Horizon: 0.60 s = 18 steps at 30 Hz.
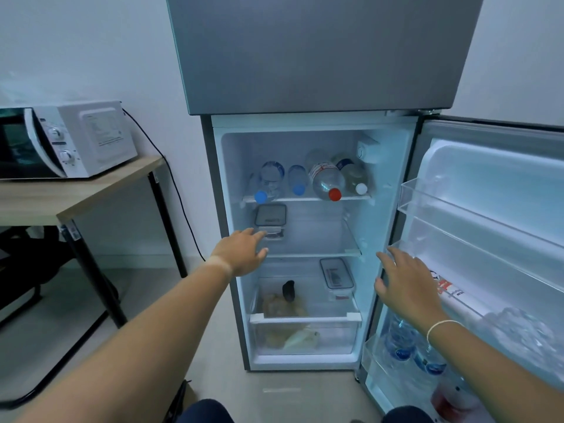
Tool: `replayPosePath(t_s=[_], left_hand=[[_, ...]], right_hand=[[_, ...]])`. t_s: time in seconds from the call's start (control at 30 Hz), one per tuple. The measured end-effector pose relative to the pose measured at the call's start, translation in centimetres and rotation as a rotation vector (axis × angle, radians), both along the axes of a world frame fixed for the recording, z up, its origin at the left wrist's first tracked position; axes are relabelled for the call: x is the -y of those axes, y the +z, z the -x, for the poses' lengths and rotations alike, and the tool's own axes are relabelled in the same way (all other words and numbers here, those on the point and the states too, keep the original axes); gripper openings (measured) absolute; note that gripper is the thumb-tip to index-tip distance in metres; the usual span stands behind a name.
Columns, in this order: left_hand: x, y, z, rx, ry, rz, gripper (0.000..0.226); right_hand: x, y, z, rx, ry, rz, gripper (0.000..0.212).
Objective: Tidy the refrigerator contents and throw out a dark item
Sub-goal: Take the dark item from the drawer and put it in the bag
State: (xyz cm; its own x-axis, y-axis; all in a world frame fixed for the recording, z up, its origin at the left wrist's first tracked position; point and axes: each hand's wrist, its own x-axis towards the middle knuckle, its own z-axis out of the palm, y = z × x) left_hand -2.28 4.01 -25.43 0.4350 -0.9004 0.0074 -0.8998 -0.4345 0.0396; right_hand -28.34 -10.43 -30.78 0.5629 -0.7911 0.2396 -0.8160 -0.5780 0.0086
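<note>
Step in hand looks like the opening reach: grey refrigerator [308, 123] door open, nothing moved out yet. Left hand [241, 254] spread wide and empty at the middle shelf's front-left edge, just short of the clear lidded plastic container [270, 219]. Right hand [406, 285] also spread, empty, near the door shelf edge. Small dark item [288, 290] lies on the bottom shelf above the crisper drawer [305, 334]. Next move likely needs a lower reach and a pinch on it.

Five or so shelf bottles [326, 181], two lidded containers [270, 215].

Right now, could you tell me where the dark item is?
In the head view, the dark item sits low in the fridge, atop the crisper cover, left of the lidded container.
</note>
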Motion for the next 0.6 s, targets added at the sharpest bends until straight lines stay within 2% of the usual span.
replayPosePath(t_s=[0.13, 0.33, 0.5, 0.6], left_hand=[[0.5, -1.1, 0.3, -0.002, -0.014, -0.019, 0.055], [0.9, -4.3, -0.9, -0.08, 0.014, -0.044, 0.055], [1.3, -8.8, -2.2, -0.165, 0.039, -0.092, 0.054], [2.2, -12.1, -3.3, -0.248, 0.073, -0.114, 0.05]], right_hand=[[0.6, -1.4, -0.6, 0.099, 0.043, 0.032, 0.048], [0.1, -4.8, -3.4, 0.132, 0.19, 0.008, 0.046], [-0.1, -8.5, -6.6, 0.094, 0.218, -0.21, 0.051], [0.7, -11.7, -9.0, 0.139, 0.207, -0.345, 0.052]])
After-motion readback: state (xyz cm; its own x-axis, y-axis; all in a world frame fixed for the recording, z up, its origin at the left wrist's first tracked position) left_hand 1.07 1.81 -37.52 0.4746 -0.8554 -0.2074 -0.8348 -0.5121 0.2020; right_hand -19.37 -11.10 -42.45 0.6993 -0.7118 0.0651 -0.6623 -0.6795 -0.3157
